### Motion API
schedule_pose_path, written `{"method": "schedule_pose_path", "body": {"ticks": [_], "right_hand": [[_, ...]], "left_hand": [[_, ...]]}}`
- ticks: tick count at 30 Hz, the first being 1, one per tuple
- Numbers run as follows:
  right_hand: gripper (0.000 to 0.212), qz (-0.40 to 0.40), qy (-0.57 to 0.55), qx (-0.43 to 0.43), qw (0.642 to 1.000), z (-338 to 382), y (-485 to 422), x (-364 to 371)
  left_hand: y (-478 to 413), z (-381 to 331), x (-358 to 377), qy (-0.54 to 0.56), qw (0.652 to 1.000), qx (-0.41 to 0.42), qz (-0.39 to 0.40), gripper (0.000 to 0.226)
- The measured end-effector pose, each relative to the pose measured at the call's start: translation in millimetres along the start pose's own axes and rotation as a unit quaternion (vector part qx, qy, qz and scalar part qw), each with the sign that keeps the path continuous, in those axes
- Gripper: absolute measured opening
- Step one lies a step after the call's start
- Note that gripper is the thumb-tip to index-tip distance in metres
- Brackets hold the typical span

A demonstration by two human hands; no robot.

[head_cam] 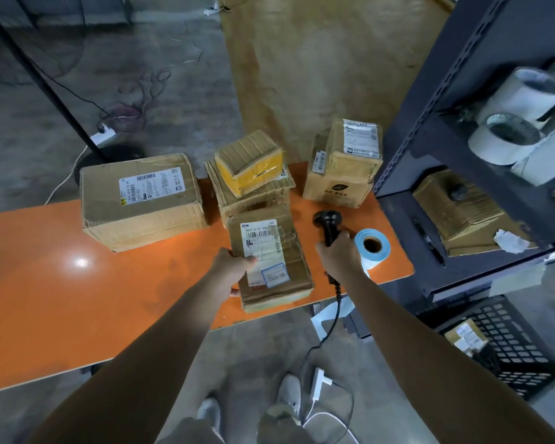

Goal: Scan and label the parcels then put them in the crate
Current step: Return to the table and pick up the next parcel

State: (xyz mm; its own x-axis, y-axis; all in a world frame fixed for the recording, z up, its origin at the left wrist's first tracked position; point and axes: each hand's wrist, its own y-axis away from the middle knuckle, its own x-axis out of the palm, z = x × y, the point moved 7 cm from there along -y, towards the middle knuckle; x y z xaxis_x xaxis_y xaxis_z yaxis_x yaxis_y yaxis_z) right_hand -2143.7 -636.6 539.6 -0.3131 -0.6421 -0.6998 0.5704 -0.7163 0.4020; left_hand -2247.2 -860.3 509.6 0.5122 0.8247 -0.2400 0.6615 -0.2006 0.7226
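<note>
your left hand grips the left edge of a flat, rectangular brown cardboard parcel, thumb pressed on top over its white shipping label, fingers curled underneath. the parcel sits at the front edge of the glossy orange table; whether it is resting or lifted, you cannot tell. its long axis runs from you toward the back of the table, label face up, barcode at the far end. the cardboard is creased and wrapped in clear tape.

your right hand is wrapped in a fist round the handle of a black plastic handheld scanner, its rounded head pointing up and away from you, just right of the parcel, with its black cable hanging toward the floor. a white and blue roll of labels lies just beside that hand.

behind are a large crumpled cardboard box, a stack topped by a yellow-taped parcel, and a tall upright carton. the black plastic lattice crate stands on the floor to your right.
</note>
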Motion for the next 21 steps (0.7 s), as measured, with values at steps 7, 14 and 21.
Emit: {"method": "schedule_pose_path", "body": {"ticks": [7,14,21], "right_hand": [[0.026,-0.003,-0.099,-0.051,0.994,46,58,-30],[0.023,0.041,-0.161,-0.034,0.985,83,127,-3],[0.019,0.129,-0.234,0.013,0.963,109,179,34]], "left_hand": [[12,4,-22,0.019,0.996,0.076,-0.038,0.033],[31,10,-75,-0.006,0.984,0.16,-0.084,0.038],[42,14,-95,-0.024,0.981,0.184,-0.058,0.029]]}}
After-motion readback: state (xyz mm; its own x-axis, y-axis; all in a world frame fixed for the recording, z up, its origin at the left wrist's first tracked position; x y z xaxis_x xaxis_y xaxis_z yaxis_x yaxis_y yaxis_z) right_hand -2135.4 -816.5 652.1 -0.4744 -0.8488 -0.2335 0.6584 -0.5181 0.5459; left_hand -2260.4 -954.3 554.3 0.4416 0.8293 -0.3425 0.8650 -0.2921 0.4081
